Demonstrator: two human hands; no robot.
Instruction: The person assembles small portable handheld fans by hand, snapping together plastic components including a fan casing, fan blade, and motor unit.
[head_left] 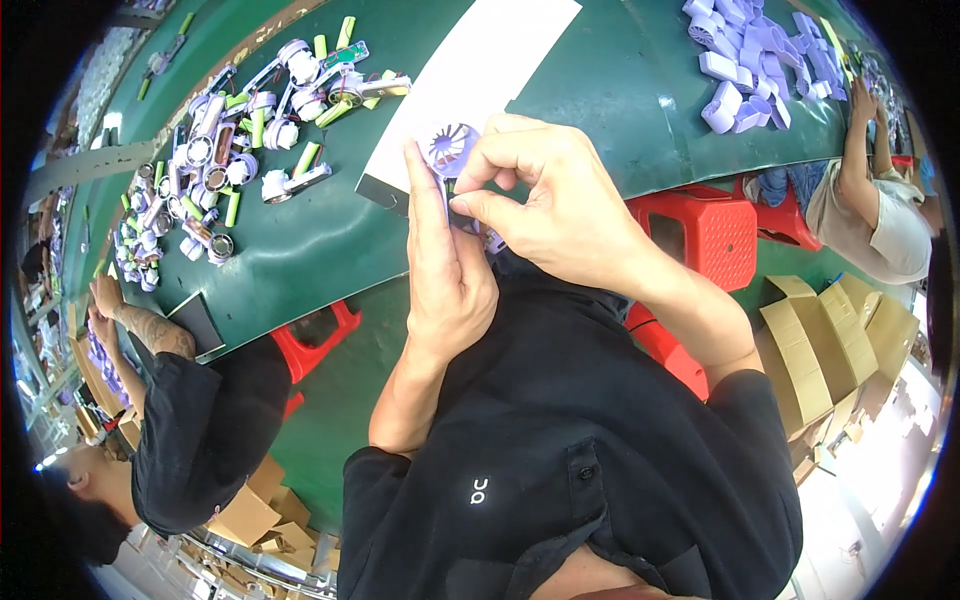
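A lavender handheld fan (448, 150) with a round slotted head stands between my hands, over the table's near edge. My left hand (448, 285) steadies it along the palm, its fingers held straight up beside the head; the thumb is hidden. Just below the fan head, my right hand (560, 190) pinches thumb and fingertips together at the fan's side. Whatever lies in that pinch is too small or too covered to make out. Behind the fan, a white sheet (470, 75) stretches across the green table (600, 110).
Fan motor assemblies (215, 150) with green battery cells are heaped at the left. Lavender shells (745, 70) pile up at far right. Co-workers sit on both sides, one in a black shirt (215, 430). Red stools (700, 235) and cardboard boxes (820, 350) stand at the right.
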